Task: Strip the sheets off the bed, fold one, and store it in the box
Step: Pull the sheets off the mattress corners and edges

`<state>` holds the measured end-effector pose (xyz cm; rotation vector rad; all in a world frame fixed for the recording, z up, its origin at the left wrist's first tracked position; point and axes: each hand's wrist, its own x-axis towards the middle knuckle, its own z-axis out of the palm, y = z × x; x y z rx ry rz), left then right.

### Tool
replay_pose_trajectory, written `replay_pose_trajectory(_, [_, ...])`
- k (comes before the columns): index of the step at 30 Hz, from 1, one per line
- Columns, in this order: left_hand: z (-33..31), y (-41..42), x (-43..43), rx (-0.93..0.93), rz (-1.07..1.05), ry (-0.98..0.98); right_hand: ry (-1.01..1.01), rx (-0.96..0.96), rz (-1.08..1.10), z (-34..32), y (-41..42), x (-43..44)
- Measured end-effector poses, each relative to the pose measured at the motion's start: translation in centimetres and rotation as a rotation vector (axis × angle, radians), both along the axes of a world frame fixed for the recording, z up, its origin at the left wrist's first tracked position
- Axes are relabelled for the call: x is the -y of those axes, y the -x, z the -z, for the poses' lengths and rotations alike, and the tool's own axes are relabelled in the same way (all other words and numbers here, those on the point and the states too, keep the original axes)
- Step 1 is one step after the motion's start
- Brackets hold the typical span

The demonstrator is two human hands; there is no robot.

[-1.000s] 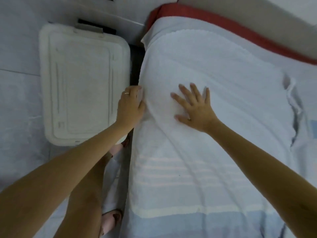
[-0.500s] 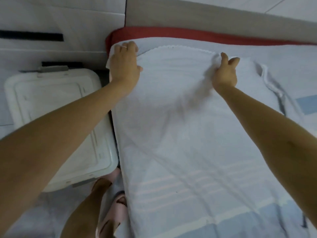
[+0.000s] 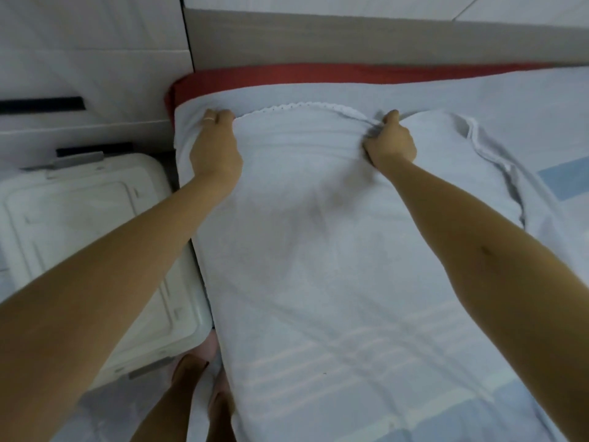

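Bed [image 3: 526, 100]: fills the middle and right of the view, covered in pale cloth, with a light blue patch [image 3: 567, 177] at the right edge. Sheet [image 3: 318, 250]: pale, spread flat on top of the bed along its left side, scalloped trim on the far edge, faint pink stripes toward the near end, rumpled fold at its right border. Headboard [image 3: 350, 36]: grey-brown, across the top. Box [image 3: 79, 224]: white plastic, lid on, on the floor just beside the bed's left side, below a white drawer unit [image 3: 89, 74]. Red layer [image 3: 287, 78]: narrow band showing between headboard and pale cloth. Bare legs [image 3: 191, 393]: at the bottom, between box and bed. Left hand [image 3: 215, 148]: at the sheet's far left corner, fingers curled over the edge and gripping it. Right hand [image 3: 390, 143]: further right on the same far edge, closed in a fist on bunched cloth, thumb pointing away. Ring [image 3: 208, 119]: on a left-hand finger.
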<state>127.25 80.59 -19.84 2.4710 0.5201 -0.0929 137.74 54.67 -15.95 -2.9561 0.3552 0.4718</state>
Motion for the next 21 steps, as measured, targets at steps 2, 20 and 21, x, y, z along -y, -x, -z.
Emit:
replay_pose_trajectory(2, [0.2, 0.5, 0.1, 0.001, 0.016, 0.047, 0.003, 0.015, 0.059, 0.0, 0.6, 0.7])
replay_pose_trajectory(20, [1.0, -1.2, 1.0, 0.213, -0.35, 0.05, -0.48, 0.244, 0.235, 1.0, -4.9, 0.0])
replay_pose_trajectory(21, [1.0, -1.1, 1.1, 0.227, -0.355, 0.038, -0.453, 0.249, 0.219, 1.2, -4.9, 0.0])
